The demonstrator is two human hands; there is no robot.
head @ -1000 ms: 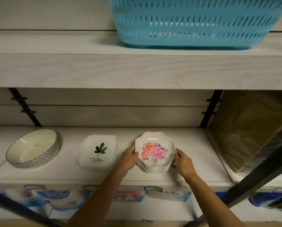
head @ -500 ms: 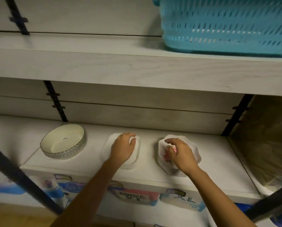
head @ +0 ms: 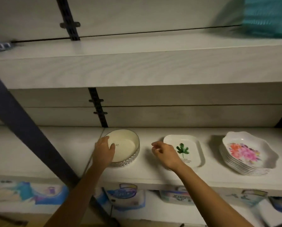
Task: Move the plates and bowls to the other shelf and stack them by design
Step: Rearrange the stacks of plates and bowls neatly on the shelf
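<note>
The left hand point(head: 104, 151) grips the round bowl point(head: 127, 141) at its nine-o'clock rim, probably to lift it — the right hand point(head: 165, 154) (empty, fingers loose) hovers at three o'clock.

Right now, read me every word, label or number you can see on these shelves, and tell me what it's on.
No text here can be read.
On the leaf dish, small print under the green leaf: too blurred to read.
In the round bowl, a small dark mark at the centre: too small to read.
On the packages below the shelf, coloured labels: blurred, unreadable.
</note>
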